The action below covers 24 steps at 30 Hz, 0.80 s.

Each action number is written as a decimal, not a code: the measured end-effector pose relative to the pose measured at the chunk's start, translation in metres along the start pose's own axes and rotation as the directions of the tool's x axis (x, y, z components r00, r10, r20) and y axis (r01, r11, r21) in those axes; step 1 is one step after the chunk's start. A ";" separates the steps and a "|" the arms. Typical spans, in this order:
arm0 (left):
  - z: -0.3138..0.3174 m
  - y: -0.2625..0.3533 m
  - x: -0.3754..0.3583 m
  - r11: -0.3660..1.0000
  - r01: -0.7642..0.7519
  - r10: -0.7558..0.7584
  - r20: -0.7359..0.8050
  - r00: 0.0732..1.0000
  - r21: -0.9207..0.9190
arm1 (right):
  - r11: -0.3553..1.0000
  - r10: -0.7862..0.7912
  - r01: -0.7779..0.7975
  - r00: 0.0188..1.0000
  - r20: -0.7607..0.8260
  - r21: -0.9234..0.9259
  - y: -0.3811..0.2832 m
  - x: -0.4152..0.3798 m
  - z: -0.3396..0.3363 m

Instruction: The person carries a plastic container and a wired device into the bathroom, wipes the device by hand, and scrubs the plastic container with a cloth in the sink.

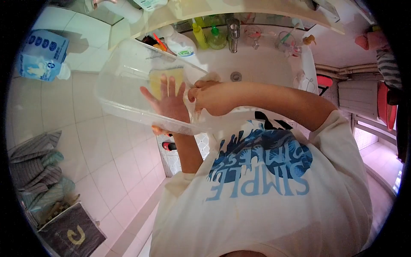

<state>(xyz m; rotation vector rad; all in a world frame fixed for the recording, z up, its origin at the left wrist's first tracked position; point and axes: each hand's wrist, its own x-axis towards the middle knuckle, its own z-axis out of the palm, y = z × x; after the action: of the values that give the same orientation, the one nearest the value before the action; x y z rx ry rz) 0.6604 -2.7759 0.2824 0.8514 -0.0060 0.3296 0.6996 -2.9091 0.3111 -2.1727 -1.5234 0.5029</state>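
Observation:
A large clear plastic box [124, 81] is tilted up between my hands at the left edge of the sink. My left hand [169, 100] supports it, fingers spread and showing through the clear plastic, with a fingertip at the lower edge. The fingers of my right hand [209, 97] are curled round the box's near end, partly hidden by the wrist and hand. Close by the left fingertips shows a flat yellow piece [154, 81], like a sponge or cloth, overlapped by the fingers and the plastic.
A white sink [265, 64] with a chrome faucet [233, 36] lies ahead. Along its back stand a white bottle [177, 42], a yellow bottle [199, 36], a green bottle [217, 39] and glasses [286, 39]. A blue pouch [43, 55] hangs at left above cloths [38, 171].

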 end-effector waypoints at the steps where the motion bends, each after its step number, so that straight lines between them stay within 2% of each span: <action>1: 0.002 0.001 -0.001 1.000 0.005 -0.005 -0.014 1.000 -0.004 | 1.000 -0.017 0.017 0.996 0.083 -0.003 -0.001 0.000 -0.003; 2: 0.004 0.001 -0.001 1.000 0.010 -0.010 -0.029 1.000 -0.009 | 1.000 -0.016 0.016 0.996 0.082 -0.005 -0.002 0.000 -0.001; 4: 0.005 0.001 -0.001 1.000 0.001 -0.001 -0.014 1.000 -0.008 | 0.978 0.203 -0.205 0.978 0.051 0.031 -0.004 0.002 0.004; 8: 0.005 0.003 0.001 0.999 -0.005 0.006 0.016 1.000 -0.034 | 0.988 0.146 -0.149 0.985 0.095 0.027 -0.010 -0.001 -0.012; 10: 0.005 0.004 0.001 0.999 0.001 -0.001 0.006 1.000 -0.035 | 0.996 0.086 -0.092 0.970 0.226 0.015 -0.015 -0.001 -0.022; 11: 0.005 0.005 0.001 0.999 0.008 -0.008 -0.005 1.000 -0.035 | 0.996 0.087 -0.092 0.970 0.226 0.016 -0.013 0.000 -0.016; 13: 0.003 0.003 0.002 0.999 -0.003 0.003 0.003 1.000 -0.050 | 0.976 0.216 -0.218 0.969 0.122 0.008 -0.010 0.004 -0.003; 17: 0.001 0.003 0.003 0.998 -0.017 0.018 0.015 1.000 -0.056 | 0.982 0.187 -0.187 0.981 0.051 -0.014 -0.012 0.001 -0.010; 19: 0.001 0.003 0.003 0.999 -0.008 0.009 0.008 1.000 -0.038 | 0.989 0.147 -0.142 0.972 0.183 -0.042 -0.012 0.001 -0.015; 20: 0.001 0.002 0.003 1.000 0.000 0.000 0.000 1.000 -0.019 | 0.989 0.148 -0.143 0.972 0.184 -0.042 -0.012 0.000 -0.014; 23: 0.003 0.001 0.003 1.000 -0.013 0.013 0.023 1.000 -0.010 | 0.987 0.164 -0.161 0.977 0.136 -0.027 -0.010 -0.002 -0.009; 24: 0.003 0.001 0.003 1.000 -0.013 0.014 0.023 1.000 -0.011 | 0.986 0.167 -0.166 0.985 0.048 -0.012 -0.010 -0.001 -0.006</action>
<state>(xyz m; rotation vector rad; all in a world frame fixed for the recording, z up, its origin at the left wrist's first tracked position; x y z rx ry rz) 0.6635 -2.7765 0.2856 0.8451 -0.0345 0.3322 0.6945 -2.9079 0.3214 -2.3223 -1.3765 0.6084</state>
